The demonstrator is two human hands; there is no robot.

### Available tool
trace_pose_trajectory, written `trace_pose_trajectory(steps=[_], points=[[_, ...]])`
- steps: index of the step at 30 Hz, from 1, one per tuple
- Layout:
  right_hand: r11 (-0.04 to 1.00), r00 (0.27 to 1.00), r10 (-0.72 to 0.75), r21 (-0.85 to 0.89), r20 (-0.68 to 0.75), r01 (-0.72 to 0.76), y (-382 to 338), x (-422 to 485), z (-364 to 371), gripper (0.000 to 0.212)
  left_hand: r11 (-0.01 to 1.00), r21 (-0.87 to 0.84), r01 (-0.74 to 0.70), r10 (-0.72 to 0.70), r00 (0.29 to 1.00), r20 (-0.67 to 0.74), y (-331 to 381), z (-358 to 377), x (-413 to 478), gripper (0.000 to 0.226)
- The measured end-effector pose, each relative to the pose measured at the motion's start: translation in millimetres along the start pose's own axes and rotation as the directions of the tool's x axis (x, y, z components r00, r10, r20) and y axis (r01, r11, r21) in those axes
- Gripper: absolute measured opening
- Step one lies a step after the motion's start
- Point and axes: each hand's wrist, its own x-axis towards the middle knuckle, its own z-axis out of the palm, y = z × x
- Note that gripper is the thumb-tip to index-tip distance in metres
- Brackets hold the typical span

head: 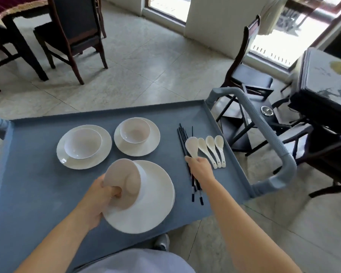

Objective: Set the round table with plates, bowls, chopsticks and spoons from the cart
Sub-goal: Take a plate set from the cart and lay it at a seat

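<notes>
1. Clasping a pale bowl (122, 180) in the left grip (101, 198), fingers curled, thumb pressed against the bowl's outer wall.
2. Tipped well onto its side, mouth turned away to the right, leaning on the large plate (152, 198).
3. Holding that plate too at its left edge, over the near part of the grey-blue cart (37, 174); lifted or resting, impossible to tell.
4. Closed round the handle of a white spoon (192, 146) with the right grip (200, 167), scoop pointing away.
5. Running beneath that palm along the cart's right side: dark chopsticks (182, 138), pale-banded at the near ends; gripped as well or not, cannot tell.
6. Lying just right of these, side by side, scoops away: three more spoons (210, 142).
7. Farther back on the cart: back-left plate (67, 156) bearing an upright back-left bowl (83, 143); beside it, back-right plate (154, 138) bearing an upright back-right bowl (135, 131).
8. Past the cart's right end: ribbed grey handle (264, 126), dark chair (250, 75), dark tabletop (323, 75) with pale inlay, all on the tiled floor (146, 66).
</notes>
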Motion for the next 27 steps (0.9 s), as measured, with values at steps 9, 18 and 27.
trace_pose_trajectory(steps=[9,18,27], points=[[0.58,0.95,0.309,0.801,-0.047,-0.148,61,-170,26,0.022,0.943,0.317,-0.104,-0.077,0.857,0.509,20,-2,29,0.046],[0.414,0.908,0.389,0.91,-0.155,-0.022,138,-348,13,0.084,0.759,0.547,-0.353,-0.239,0.63,0.739,-30,144,-38,0.042],[0.491,0.768,0.522,0.867,-0.37,0.085,215,-422,-44,0.075,0.604,0.574,-0.553,-0.349,0.463,0.815,-88,273,-124,0.04]])
